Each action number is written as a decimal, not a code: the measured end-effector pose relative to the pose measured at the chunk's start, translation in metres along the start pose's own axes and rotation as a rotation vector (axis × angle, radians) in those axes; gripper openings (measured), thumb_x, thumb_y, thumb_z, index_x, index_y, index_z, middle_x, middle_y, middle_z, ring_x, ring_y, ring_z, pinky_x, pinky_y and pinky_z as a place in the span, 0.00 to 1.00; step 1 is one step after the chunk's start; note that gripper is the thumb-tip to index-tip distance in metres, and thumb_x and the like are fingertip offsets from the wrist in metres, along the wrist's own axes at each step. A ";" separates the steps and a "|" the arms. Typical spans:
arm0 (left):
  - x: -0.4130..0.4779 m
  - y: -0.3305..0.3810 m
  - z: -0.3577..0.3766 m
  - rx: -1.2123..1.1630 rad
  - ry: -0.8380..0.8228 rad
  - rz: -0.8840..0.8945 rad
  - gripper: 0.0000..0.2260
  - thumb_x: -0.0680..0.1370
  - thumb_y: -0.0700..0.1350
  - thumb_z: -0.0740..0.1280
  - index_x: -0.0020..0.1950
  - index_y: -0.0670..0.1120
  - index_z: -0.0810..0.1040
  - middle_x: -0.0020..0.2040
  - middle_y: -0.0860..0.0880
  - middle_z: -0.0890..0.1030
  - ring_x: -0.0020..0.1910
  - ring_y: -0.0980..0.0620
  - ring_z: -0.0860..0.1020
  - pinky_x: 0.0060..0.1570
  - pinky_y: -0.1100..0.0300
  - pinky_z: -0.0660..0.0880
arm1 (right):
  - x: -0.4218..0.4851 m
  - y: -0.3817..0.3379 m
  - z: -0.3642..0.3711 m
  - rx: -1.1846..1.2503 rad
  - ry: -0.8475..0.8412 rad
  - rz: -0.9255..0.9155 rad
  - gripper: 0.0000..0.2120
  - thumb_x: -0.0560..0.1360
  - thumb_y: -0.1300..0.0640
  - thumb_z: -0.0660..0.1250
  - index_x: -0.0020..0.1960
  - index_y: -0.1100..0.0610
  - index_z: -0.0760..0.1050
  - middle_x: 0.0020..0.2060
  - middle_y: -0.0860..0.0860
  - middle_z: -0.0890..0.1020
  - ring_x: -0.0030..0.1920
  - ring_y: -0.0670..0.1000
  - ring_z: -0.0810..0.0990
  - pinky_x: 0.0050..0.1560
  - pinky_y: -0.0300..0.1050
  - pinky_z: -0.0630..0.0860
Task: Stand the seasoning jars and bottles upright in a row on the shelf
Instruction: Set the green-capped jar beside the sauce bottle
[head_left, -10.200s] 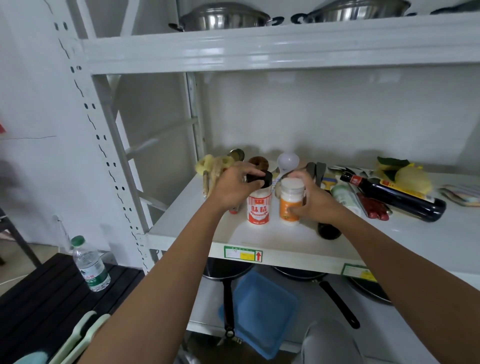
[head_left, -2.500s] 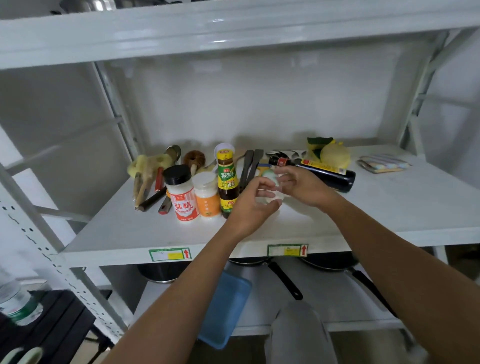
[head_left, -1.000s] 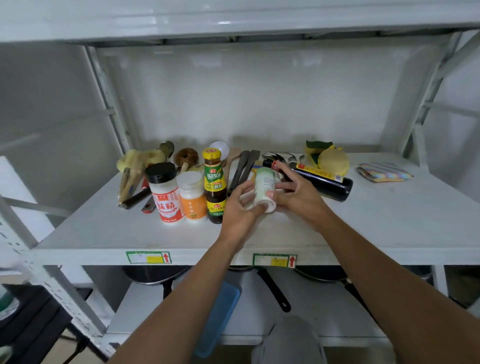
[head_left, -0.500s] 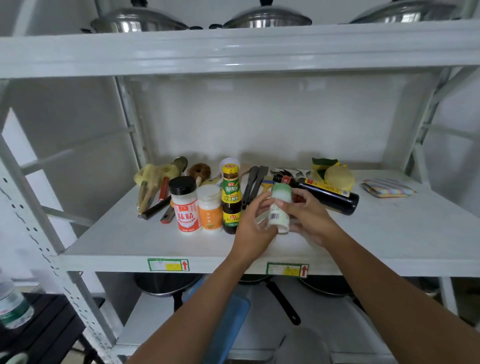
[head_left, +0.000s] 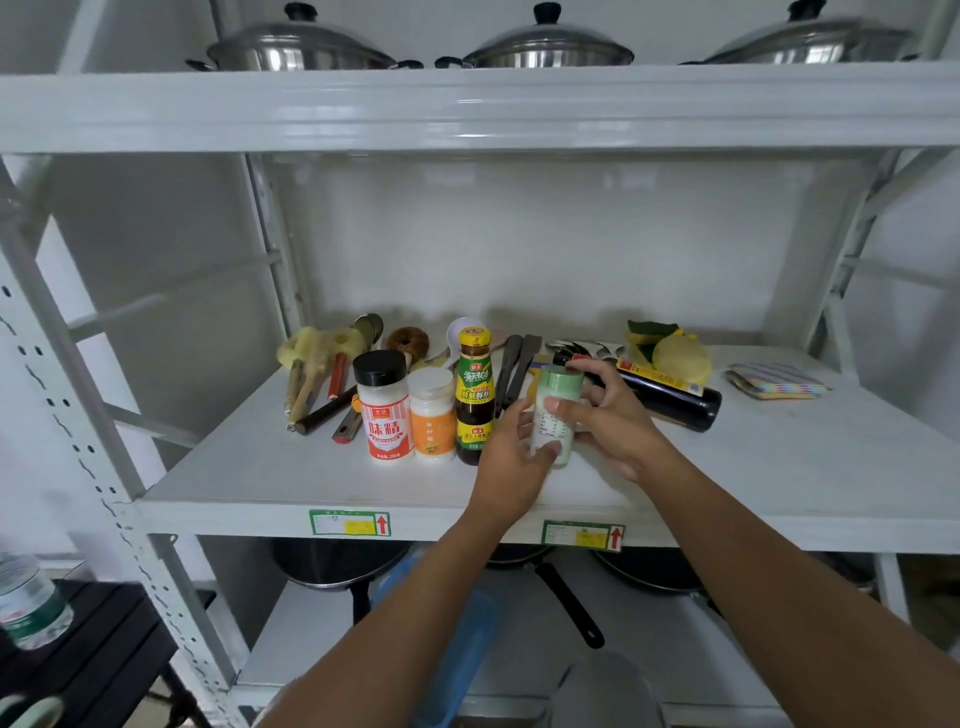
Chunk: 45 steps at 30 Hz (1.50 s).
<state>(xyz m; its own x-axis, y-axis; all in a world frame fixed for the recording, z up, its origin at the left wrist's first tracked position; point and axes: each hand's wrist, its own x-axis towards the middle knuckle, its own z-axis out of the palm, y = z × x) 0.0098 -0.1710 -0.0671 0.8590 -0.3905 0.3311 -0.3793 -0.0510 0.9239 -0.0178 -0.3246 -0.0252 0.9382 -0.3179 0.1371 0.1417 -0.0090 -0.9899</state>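
Observation:
Three containers stand upright in a row on the white shelf (head_left: 260, 478): a black-capped red-label jar (head_left: 383, 408), an orange-label jar (head_left: 431, 415) and a dark sauce bottle with a yellow cap (head_left: 474, 400). Just right of them, both my hands hold a pale green jar (head_left: 558, 410) upright, its base at or just above the shelf. My left hand (head_left: 511, 462) grips its lower left side, my right hand (head_left: 608, 415) its right side and top. A dark soy sauce bottle (head_left: 670, 397) lies on its side behind my right hand.
Brushes, spatulas and a ladle (head_left: 332, 369) lie at the back left of the shelf. Yellow sponges (head_left: 675, 353) and a folded cloth (head_left: 774, 382) sit to the right. Lidded pots (head_left: 545, 47) stand on the shelf above, pans (head_left: 566, 603) below.
Earlier only two jars stood upright; the sauce bottle joined them. Both hands lifted the pale green jar, turned it upright and lowered it beside the sauce bottle.

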 end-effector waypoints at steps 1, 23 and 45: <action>-0.001 -0.003 0.000 0.016 -0.002 -0.011 0.28 0.79 0.36 0.72 0.77 0.47 0.69 0.65 0.52 0.78 0.65 0.55 0.76 0.63 0.65 0.74 | -0.001 0.000 0.001 0.007 -0.018 0.006 0.29 0.73 0.66 0.78 0.69 0.52 0.72 0.61 0.58 0.83 0.57 0.58 0.85 0.50 0.55 0.85; -0.006 -0.019 0.000 0.212 0.021 -0.065 0.23 0.78 0.36 0.73 0.71 0.47 0.72 0.59 0.55 0.77 0.57 0.58 0.75 0.44 0.80 0.69 | -0.004 -0.026 0.009 -0.540 -0.016 -0.106 0.36 0.63 0.40 0.83 0.66 0.48 0.74 0.56 0.48 0.79 0.55 0.47 0.81 0.48 0.43 0.77; -0.009 -0.018 -0.005 0.316 0.021 -0.016 0.24 0.78 0.36 0.73 0.72 0.47 0.73 0.60 0.54 0.79 0.56 0.59 0.73 0.52 0.72 0.68 | -0.007 -0.020 0.011 -0.652 -0.086 -0.168 0.28 0.68 0.46 0.82 0.62 0.50 0.76 0.55 0.44 0.80 0.55 0.47 0.80 0.57 0.49 0.79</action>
<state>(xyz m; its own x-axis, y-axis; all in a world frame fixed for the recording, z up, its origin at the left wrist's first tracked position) 0.0100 -0.1622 -0.0857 0.8714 -0.3684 0.3240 -0.4510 -0.3416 0.8246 -0.0233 -0.3116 -0.0060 0.9457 -0.1860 0.2664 0.0932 -0.6303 -0.7708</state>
